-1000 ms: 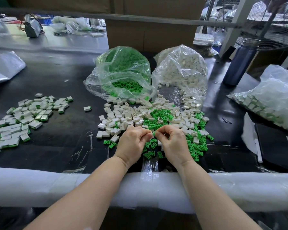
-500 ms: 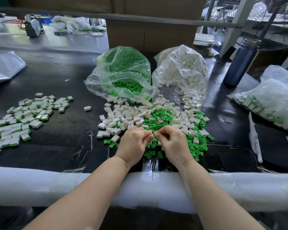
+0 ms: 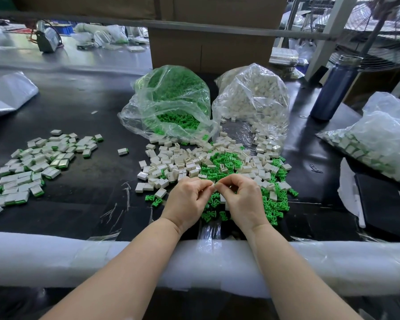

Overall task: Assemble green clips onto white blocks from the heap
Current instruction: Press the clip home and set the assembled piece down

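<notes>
Left hand (image 3: 187, 199) and right hand (image 3: 245, 199) are meeting fingertip to fingertip, fingers curled, pinching one small white piece (image 3: 214, 185) between them, likely pressing clip into block. Mixed heap (image 3: 208, 165) is lying just beyond the knuckles for quick reach; finished blocks (image 3: 39, 162) are accumulating well left on the surface (image 3: 90, 100).

left hand (image 3: 187, 200), right hand (image 3: 243, 197) drawn closer

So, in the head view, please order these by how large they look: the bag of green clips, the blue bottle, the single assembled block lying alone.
1. Bag of green clips, clearly largest.
2. Blue bottle.
3. Single assembled block, far smallest.
</notes>
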`<control>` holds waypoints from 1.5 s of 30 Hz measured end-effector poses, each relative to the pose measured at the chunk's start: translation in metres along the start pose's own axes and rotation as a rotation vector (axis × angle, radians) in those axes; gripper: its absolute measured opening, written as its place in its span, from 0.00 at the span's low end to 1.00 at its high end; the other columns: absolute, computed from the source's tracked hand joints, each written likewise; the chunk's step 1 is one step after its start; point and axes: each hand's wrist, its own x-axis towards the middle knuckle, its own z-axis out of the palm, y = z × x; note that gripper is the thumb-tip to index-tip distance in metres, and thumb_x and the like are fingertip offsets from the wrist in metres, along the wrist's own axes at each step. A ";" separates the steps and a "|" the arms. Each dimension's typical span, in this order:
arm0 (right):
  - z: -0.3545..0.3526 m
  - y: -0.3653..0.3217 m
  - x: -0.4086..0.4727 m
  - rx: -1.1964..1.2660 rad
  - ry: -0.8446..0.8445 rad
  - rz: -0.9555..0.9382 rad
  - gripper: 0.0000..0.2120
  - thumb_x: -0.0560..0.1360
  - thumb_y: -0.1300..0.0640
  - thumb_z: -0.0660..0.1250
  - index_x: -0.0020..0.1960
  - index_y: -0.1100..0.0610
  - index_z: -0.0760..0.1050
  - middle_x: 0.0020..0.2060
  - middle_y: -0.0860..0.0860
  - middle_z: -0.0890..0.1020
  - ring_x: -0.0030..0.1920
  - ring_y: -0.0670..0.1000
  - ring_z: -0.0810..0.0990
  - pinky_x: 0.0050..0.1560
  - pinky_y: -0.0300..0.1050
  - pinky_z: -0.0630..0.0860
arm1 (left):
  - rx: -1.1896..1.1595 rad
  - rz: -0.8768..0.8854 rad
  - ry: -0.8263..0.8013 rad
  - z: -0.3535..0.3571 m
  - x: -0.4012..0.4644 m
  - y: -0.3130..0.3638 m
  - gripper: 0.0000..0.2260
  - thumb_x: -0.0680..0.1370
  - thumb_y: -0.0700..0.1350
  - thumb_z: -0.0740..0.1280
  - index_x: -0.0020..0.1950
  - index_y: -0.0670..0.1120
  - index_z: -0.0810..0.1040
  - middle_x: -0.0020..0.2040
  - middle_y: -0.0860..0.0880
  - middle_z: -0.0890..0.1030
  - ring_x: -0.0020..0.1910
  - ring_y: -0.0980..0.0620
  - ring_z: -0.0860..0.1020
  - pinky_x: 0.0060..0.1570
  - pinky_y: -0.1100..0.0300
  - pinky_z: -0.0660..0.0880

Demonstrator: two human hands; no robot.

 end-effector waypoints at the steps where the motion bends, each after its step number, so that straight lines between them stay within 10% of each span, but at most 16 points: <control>1: 0.000 0.000 0.000 0.007 0.013 -0.006 0.03 0.72 0.58 0.71 0.41 0.57 0.82 0.36 0.48 0.81 0.43 0.52 0.78 0.50 0.54 0.75 | -0.017 -0.017 0.001 0.000 0.000 0.000 0.10 0.76 0.44 0.67 0.55 0.42 0.81 0.47 0.46 0.82 0.49 0.49 0.75 0.52 0.61 0.70; 13: 0.000 -0.003 -0.003 -0.029 -0.017 -0.126 0.02 0.72 0.62 0.71 0.43 0.59 0.83 0.39 0.51 0.82 0.45 0.52 0.77 0.50 0.51 0.73 | -0.154 -0.099 0.018 -0.007 0.000 0.004 0.02 0.73 0.38 0.68 0.43 0.44 0.80 0.33 0.57 0.74 0.32 0.56 0.73 0.36 0.67 0.71; 22: 0.000 -0.003 -0.003 0.073 -0.073 -0.063 0.06 0.75 0.55 0.68 0.49 0.56 0.79 0.42 0.49 0.81 0.44 0.50 0.78 0.49 0.52 0.76 | -0.238 -0.108 0.013 -0.006 0.001 0.001 0.05 0.74 0.41 0.69 0.47 0.51 0.80 0.45 0.53 0.73 0.54 0.45 0.71 0.56 0.44 0.71; 35: 0.000 0.000 0.000 0.248 -0.211 0.021 0.07 0.75 0.57 0.68 0.52 0.55 0.81 0.44 0.50 0.84 0.47 0.48 0.82 0.51 0.44 0.78 | -0.094 -0.055 -0.026 -0.004 0.001 -0.003 0.10 0.73 0.44 0.70 0.53 0.52 0.82 0.49 0.51 0.72 0.56 0.48 0.68 0.59 0.60 0.63; 45: -0.002 0.000 0.001 0.423 -0.227 0.067 0.05 0.73 0.61 0.70 0.47 0.56 0.82 0.31 0.41 0.81 0.32 0.37 0.76 0.33 0.28 0.69 | -0.050 0.035 -0.042 -0.002 0.002 -0.001 0.08 0.73 0.40 0.69 0.51 0.49 0.82 0.48 0.49 0.72 0.52 0.49 0.70 0.56 0.51 0.68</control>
